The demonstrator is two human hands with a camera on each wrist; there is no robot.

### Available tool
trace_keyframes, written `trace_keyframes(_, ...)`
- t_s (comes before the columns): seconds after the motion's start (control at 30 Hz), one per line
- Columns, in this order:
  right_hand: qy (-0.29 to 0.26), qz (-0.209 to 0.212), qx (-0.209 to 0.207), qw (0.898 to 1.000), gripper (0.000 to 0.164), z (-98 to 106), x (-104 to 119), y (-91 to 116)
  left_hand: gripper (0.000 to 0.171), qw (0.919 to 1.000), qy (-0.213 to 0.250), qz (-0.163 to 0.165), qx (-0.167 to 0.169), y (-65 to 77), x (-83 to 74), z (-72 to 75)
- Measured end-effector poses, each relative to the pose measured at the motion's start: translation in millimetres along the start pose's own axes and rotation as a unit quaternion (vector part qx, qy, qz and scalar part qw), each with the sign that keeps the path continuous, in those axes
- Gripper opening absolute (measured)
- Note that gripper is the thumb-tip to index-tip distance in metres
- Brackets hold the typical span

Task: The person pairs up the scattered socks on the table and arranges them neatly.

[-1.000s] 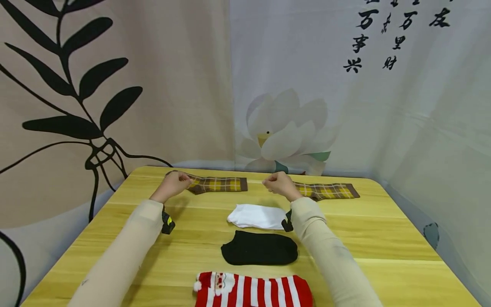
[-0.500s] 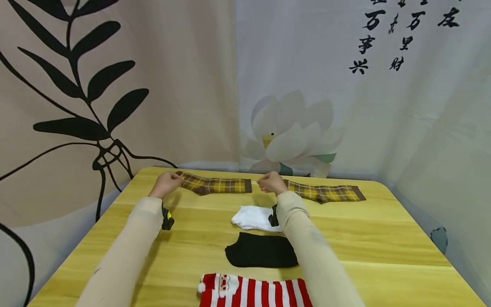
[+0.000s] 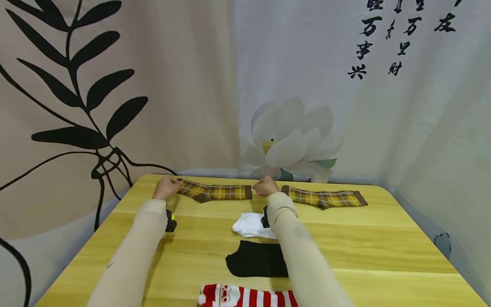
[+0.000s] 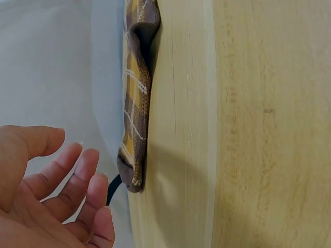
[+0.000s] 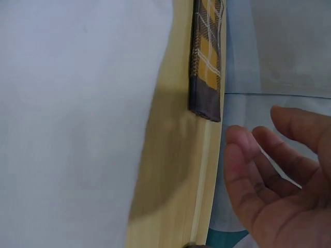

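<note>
Two yellow-and-brown plaid socks lie flat along the far edge of the table. My left hand (image 3: 167, 188) is at the toe end of the left plaid sock (image 3: 218, 192). In the left wrist view, its fingers (image 4: 67, 160) are loosely bent, with a gap between them and the sock's toe (image 4: 129, 173). My right hand (image 3: 266, 186) is between that sock's brown cuff (image 5: 205, 101) and the toe of the right plaid sock (image 3: 322, 198). Nothing is between its relaxed fingers (image 5: 238, 165) and thumb in the right wrist view.
Nearer me lie a white sock (image 3: 251, 226), a black ankle sock (image 3: 257, 259) and a red-and-white striped sock (image 3: 249, 297) with a Santa face. My right forearm (image 3: 303, 251) covers parts of them. A printed curtain (image 3: 192, 94) hangs behind the table (image 3: 383, 238).
My right hand has moved left, from the right plaid sock's toe toward the left sock's cuff. My left hand has shifted slightly left, uncovering more of the left sock's toe.
</note>
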State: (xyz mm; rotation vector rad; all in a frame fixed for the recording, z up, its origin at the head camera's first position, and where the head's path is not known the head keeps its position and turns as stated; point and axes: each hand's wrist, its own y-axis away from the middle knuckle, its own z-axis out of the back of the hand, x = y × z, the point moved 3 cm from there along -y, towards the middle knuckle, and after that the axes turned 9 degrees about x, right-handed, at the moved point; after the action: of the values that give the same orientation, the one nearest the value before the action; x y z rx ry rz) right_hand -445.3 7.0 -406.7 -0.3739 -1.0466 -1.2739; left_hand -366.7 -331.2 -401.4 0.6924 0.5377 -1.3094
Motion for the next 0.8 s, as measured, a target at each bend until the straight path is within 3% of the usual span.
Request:
trace_keyframes(0.17, 0.016, 0.0, 0.019, 1.0, 0.033, -8.5, -1.6, -3.0, 0.041, 0.9999, -0.014, 0.005, -0.008, -3.8, -2.8, -1.9)
trace_keyframes(0.3, 0.06, 0.006, 0.048, 0.997, 0.039, -18.2, -4.1, -14.9, 0.042, 0.9995, -0.031, 0.001, -0.011, -9.4, -1.6, -3.5)
trace_keyframes(0.5, 0.169, 0.015, 0.065, 0.983, 0.042, -30.0, -0.6, -20.4, 0.042, 0.9974, -0.069, -0.016, 0.008, -21.3, -0.5, -12.3)
trace_keyframes(0.57, 0.197, 0.01, 0.071, 0.978, 0.042, -34.0, -0.1, -23.0, 0.044, 0.9968, -0.077, -0.008, 0.021, -22.5, 0.5, -15.9)
trace_keyframes(0.67, 0.265, 0.018, 0.065, 0.962, 0.041, -37.0, 0.7, -24.6, 0.046, 0.9936, -0.106, 0.013, 0.037, -23.4, 0.5, -18.4)
trace_keyframes(0.8, 0.354, 0.045, 0.045, 0.933, 0.038, -44.9, -35.3, -86.4, 0.048, 0.9871, -0.146, 0.031, 0.058, -23.3, -1.6, -22.0)
